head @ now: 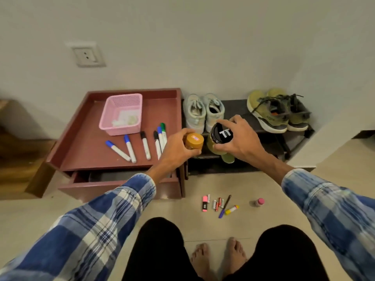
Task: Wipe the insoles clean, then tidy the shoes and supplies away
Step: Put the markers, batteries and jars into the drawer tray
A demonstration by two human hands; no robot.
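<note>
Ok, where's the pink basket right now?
In the head view, left of centre: the pink basket sits at the back of the red-brown cabinet top, behind the markers and left of the pale sneakers on the shoe rack.

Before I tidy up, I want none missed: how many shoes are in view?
4, all atop the rack: a pale pair at left, an olive pair at right. The lower shelf may hide more.
</note>
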